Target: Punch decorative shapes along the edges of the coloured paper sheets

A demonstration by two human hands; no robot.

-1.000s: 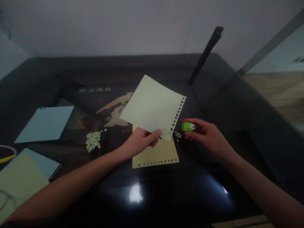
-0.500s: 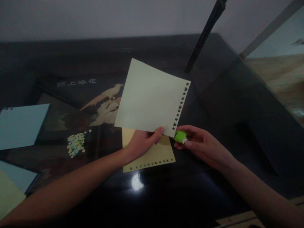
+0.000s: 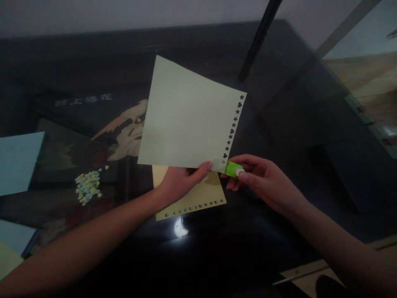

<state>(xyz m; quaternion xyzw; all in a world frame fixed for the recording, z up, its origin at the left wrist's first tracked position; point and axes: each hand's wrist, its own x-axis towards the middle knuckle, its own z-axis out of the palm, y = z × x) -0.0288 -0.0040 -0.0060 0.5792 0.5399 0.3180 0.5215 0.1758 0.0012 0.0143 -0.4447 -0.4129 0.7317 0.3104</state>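
Across the upper left of the frame I read white writing (image 3: pixel 83 100) on the dark, glossy table (image 3: pixel 217 260): four Chinese characters, the last three 上添花, the first too blurred for me. Below them is a pale bird (image 3: pixel 130 116) with a long tail, partly covered by the pale sheet (image 3: pixel 186 120) at centre.

That sheet is smooth, thin and tilted, its right edge lined with star, heart and flower-like holes (image 3: pixel 232 131). My camera shows the left hand (image 3: pixel 181 182) pinching its bottom edge, thumb on top, the other fingers mostly hidden. Right of centre, the right hand (image 3: pixel 263 178) grasps the green punch (image 3: pixel 233 169) between thumb and fingers, the white knob (image 3: pixel 239 172) by the thumb; the punch meets the sheet's lower right corner.

Beneath, at lower centre, I see a yellow sheet (image 3: pixel 195 196) on the table, holes along its bottom edge. Left of it lies a loose heap of small yellow and blue cutouts (image 3: pixel 88 187). At the left edge of the frame is a blue sheet (image 3: pixel 18 161); at upper right, a black bar (image 3: pixel 259 41) slants.
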